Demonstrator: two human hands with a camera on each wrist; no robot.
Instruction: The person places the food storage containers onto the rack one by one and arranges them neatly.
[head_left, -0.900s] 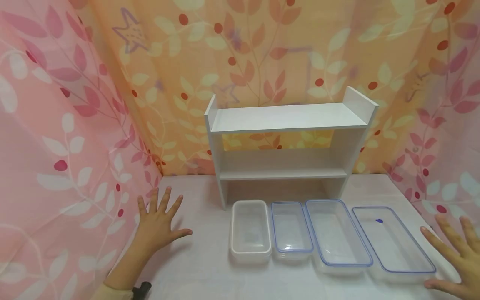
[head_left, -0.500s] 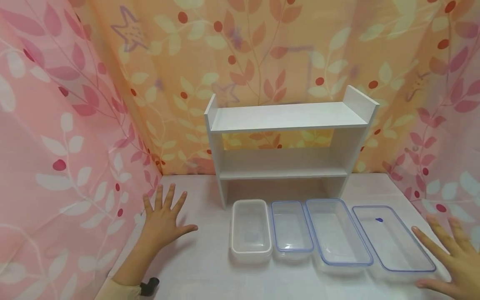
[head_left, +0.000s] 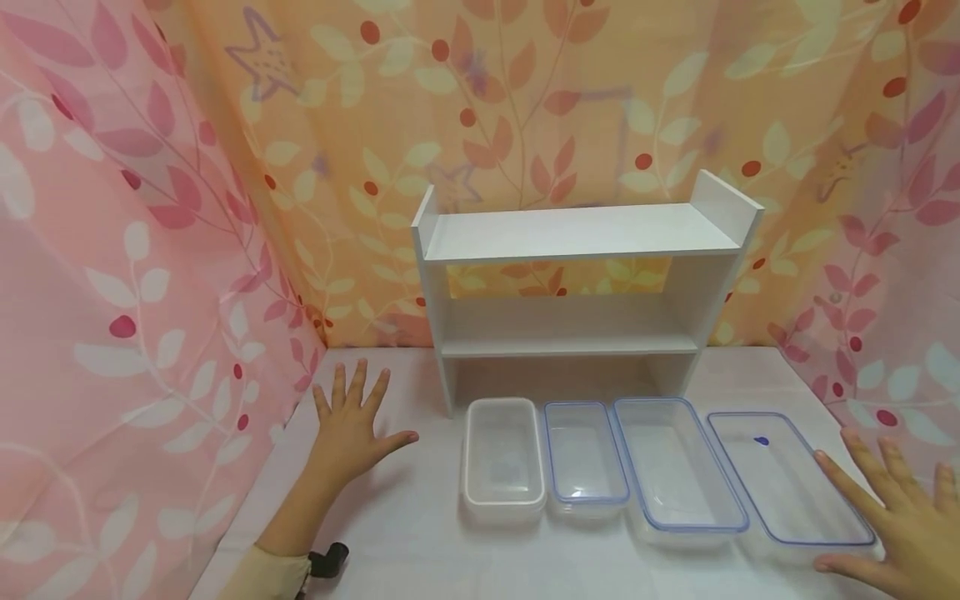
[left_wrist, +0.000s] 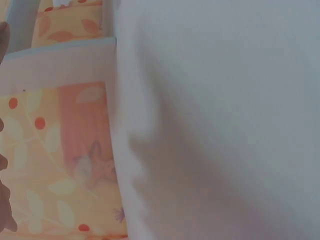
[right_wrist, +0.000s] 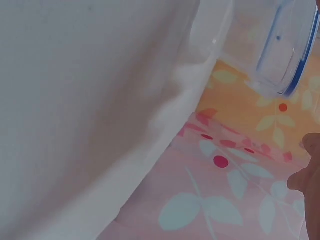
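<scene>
Four clear plastic containers stand side by side on the white table: a white-rimmed one [head_left: 504,454], a small blue-rimmed one [head_left: 585,454], a large blue-rimmed one [head_left: 678,467] and, farthest right, another blue-rimmed one [head_left: 791,483] with a small blue mark. My left hand [head_left: 348,437] is spread with straight fingers over the table, left of the white-rimmed container, holding nothing. My right hand [head_left: 900,525], fingers also spread and holding nothing, is beside the rightmost container and overlaps its right edge in the head view. The right wrist view shows part of a blue-rimmed container [right_wrist: 287,50].
A white shelf unit [head_left: 570,346] with an upper and a middle board stands behind the containers. Patterned cloth [head_left: 360,250] hangs at the back, with pink cloth [head_left: 150,375] on the left and right. A black object [head_left: 328,560] is at my left wrist.
My left hand has moved to the right and slightly farther from me, toward the containers. My right hand has moved left to the rightmost container. The containers and shelf stay in place.
</scene>
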